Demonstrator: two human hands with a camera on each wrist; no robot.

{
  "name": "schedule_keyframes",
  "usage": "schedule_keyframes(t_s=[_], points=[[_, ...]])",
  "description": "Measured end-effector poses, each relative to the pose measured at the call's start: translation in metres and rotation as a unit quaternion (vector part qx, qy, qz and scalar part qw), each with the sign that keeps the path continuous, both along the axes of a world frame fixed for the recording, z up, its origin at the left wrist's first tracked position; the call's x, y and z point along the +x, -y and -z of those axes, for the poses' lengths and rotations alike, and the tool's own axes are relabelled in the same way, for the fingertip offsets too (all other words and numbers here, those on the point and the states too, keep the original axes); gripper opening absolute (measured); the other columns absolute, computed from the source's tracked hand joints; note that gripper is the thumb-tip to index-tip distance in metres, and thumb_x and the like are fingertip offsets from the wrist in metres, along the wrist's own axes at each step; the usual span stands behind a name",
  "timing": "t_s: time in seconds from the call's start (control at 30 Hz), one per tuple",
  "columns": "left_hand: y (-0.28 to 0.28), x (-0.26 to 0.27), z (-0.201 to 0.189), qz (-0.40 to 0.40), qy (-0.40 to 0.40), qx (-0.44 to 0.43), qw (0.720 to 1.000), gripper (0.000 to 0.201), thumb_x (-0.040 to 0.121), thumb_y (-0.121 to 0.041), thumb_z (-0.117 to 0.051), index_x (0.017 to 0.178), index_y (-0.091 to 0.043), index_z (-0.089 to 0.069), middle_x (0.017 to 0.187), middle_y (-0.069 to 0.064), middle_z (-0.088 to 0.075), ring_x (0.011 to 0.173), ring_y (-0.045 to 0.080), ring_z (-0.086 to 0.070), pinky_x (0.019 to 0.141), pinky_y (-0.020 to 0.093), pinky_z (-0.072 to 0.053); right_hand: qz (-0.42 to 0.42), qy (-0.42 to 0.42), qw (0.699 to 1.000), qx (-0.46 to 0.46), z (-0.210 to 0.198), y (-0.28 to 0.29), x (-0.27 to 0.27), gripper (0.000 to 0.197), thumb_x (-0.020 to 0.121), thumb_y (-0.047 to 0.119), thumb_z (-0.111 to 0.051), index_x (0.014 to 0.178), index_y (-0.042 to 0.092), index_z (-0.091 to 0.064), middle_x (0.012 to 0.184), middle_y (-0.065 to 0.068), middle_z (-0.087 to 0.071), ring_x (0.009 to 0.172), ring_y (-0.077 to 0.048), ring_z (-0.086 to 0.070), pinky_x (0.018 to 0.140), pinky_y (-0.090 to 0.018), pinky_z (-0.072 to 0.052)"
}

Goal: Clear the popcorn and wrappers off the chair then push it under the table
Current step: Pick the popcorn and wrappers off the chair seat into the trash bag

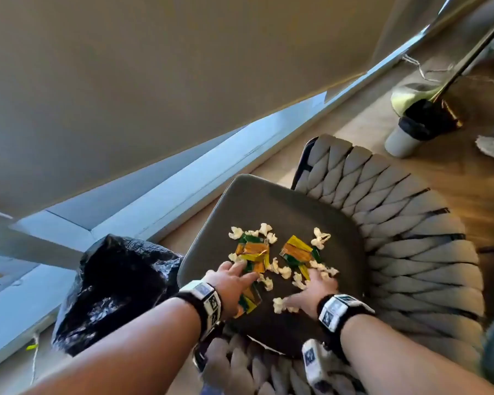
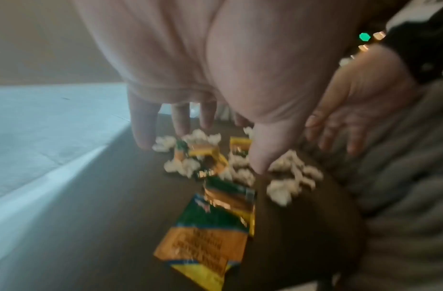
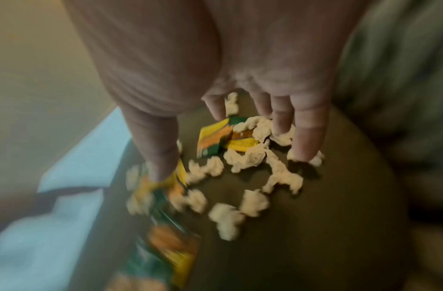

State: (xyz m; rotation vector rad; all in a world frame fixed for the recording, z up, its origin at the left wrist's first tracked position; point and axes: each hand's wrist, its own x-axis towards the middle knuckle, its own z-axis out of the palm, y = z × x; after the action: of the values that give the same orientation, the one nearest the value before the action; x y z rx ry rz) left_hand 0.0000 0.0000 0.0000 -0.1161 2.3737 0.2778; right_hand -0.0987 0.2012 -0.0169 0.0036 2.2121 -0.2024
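My left hand and right hand, fingers spread, rest on wrappers (print blurred) and popcorn at the seat's six o'clock.

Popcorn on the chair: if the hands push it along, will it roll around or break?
The popcorn looks puffy and lumpy, so it probably weighs almost nothing and tumbles rather than rolls straight. The pieces lie loose and apart on the smooth chair seat, so some may scatter past the spread fingers. Hard pressing could likely crumble them.
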Motion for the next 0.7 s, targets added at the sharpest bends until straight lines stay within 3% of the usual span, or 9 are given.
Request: schedule_keyframes(t_s=[0.07, 0.13, 0.3, 0.43, 0.57, 0.63, 0.7], points=[[-0.007, -0.009, 0.020, 0.050, 0.032, 0.004, 0.998, 0.097, 0.085, -0.027, -0.069, 0.152, -0.049, -0.002, 0.167, 0.000, 0.005, 0.151, 0.035, -0.004, 0.107, 0.063, -0.038, -0.061, -0.006, 0.998, 0.025, 0.013, 0.010, 0.006, 0.128, 0.053, 0.059, -0.086, 0.154, 0.040, -0.009, 0.162, -0.013, 0.000, 0.148, -0.039, -0.019, 0.116, -0.050, -0.035], [-0.017, -0.014, 0.045, 0.109, 0.065, -0.002, 0.992, 0.098, 0.087, -0.028, -0.068, 0.151, -0.050, 0.003, 0.167, 0.000, 0.014, 0.151, 0.038, 0.000, 0.106, 0.069, -0.034, -0.123, 0.003, 0.992, 0.040, 0.028, 0.014, 0.015, 0.134, 0.055, 0.053, -0.089, 0.153, 0.047, 0.003, 0.163, -0.011, 0.018, 0.149, -0.043, -0.012, 0.116, -0.054, -0.034], [-0.011, 0.001, 0.095, 0.148, 0.092, -0.041, 0.984, 0.087, 0.088, -0.037, -0.067, 0.151, -0.048, -0.008, 0.167, 0.004, 0.005, 0.149, 0.041, -0.005, 0.103, 0.070, -0.034, -0.159, 0.019, 0.987, 0.028, 0.059, 0.028, 0.021, 0.125, 0.070, 0.037, -0.085, 0.152, 0.049, 0.008, 0.163, -0.007, 0.027, 0.151, -0.042, -0.003, 0.115, -0.051, -0.036], [-0.004, 0.011, 0.104, 0.129, 0.043, -0.037, 0.990, 0.072, 0.089, -0.034, -0.063, 0.148, -0.038, -0.023, 0.160, 0.010, -0.015, 0.142, 0.041, -0.019, 0.101, 0.061, -0.037, -0.206, -0.016, 0.978, 0.033, 0.074, 0.033, 0.024, 0.087, 0.084, 0.015, -0.068, 0.151, 0.040, -0.020, 0.165, -0.009, 0.007, 0.150, -0.041, -0.007, 0.117, -0.050, -0.033], [0.011, 0.018, 0.101, 0.048, 0.062, 0.021, 0.997, 0.049, 0.087, -0.020, -0.063, 0.132, -0.026, -0.046, 0.135, 0.012, -0.038, 0.120, 0.042, -0.044, 0.091, 0.055, -0.050, -0.213, -0.043, 0.976, 0.018, 0.086, 0.031, 0.023, 0.060, 0.085, 0.002, -0.053, 0.137, 0.030, -0.043, 0.148, -0.008, -0.028, 0.137, -0.036, -0.034, 0.106, -0.047, -0.045], [0.025, 0.024, 0.097, -0.025, 0.041, 0.072, 0.996, 0.034, 0.086, -0.021, -0.063, 0.118, -0.026, -0.053, 0.122, 0.010, -0.047, 0.112, 0.040, -0.054, 0.090, 0.051, -0.053, -0.204, -0.066, 0.977, 0.000, 0.087, 0.030, 0.021, 0.039, 0.087, 0.006, -0.049, 0.121, 0.025, -0.057, 0.130, -0.007, -0.043, 0.121, -0.030, -0.049, 0.099, -0.042, -0.049], [0.041, 0.033, 0.088, -0.162, -0.021, 0.125, 0.979, 0.020, 0.087, -0.027, -0.061, 0.107, -0.025, -0.056, 0.113, 0.007, -0.054, 0.104, 0.035, -0.061, 0.087, 0.043, -0.054, -0.172, -0.074, 0.982, -0.010, 0.081, 0.030, 0.018, 0.026, 0.090, 0.010, -0.048, 0.106, 0.022, -0.065, 0.116, -0.005, -0.050, 0.103, -0.022, -0.057, 0.090, -0.035, -0.051]])
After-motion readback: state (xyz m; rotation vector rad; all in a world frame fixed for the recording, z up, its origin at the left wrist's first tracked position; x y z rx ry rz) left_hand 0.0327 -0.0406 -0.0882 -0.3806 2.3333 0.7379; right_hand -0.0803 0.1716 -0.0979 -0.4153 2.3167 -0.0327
